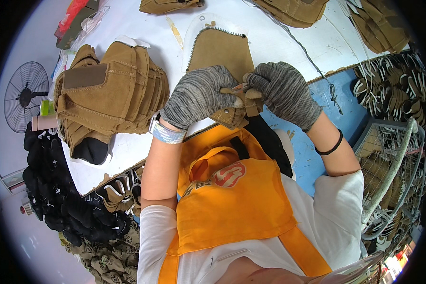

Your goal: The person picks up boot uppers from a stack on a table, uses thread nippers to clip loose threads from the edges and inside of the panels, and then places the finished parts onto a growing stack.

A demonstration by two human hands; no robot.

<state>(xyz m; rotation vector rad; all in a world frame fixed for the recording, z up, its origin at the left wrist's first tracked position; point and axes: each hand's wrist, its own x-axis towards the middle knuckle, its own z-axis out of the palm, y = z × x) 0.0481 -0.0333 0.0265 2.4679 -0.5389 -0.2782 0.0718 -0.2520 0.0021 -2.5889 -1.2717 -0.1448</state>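
Note:
My left hand (pixel 199 97), in a grey knit glove, grips the near edge of a tan fabric piece (pixel 220 52) with a zipper along its rim, which lies on the white table (pixel 137 146). My right hand (pixel 284 90), also gloved, pinches the same edge from the right. Between the two hands sits a small tool with orange handles (pixel 241 88), mostly hidden by the fingers. A tan strap end (pixel 252 106) hangs just below my right thumb.
A stack of tan fabric pieces (pixel 113 87) lies to the left on the table. More tan pieces (pixel 293 9) sit at the far edge. A wire basket (pixel 388 161) stands on the right, a fan (pixel 26 94) on the left, and dark and tan parts (pixel 80 213) are piled below.

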